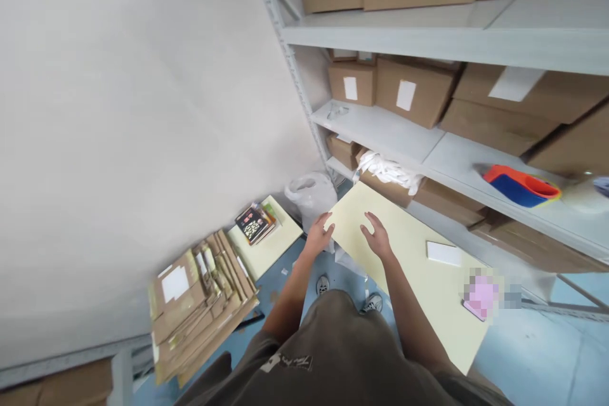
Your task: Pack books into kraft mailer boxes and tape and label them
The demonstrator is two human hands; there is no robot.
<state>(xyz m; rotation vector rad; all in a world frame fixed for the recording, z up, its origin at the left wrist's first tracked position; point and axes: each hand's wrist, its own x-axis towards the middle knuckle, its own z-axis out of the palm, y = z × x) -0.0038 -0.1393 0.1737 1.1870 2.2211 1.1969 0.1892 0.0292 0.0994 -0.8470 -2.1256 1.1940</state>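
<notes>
My left hand (320, 234) is open near the left edge of a pale yellow table (413, 266), its fingers apart and nothing in it. To its right, my right hand (377, 236) hovers or rests over the table top, also open with fingers spread; whether it touches the surface I cannot tell. A white flat box (444, 253) lies on the table to the right of my right hand. Farther right, at the table's edge, is a pink item (481, 297), blurred by pixels.
Shelves (428, 44) with cardboard boxes (413, 89) rise behind the table. A white plastic bag (311, 196) stands beyond my left hand. At left are a small table (280, 238) with books (255, 223) and stacked flattened cardboard (190, 311). A red-and-blue object (518, 185) sits on a shelf.
</notes>
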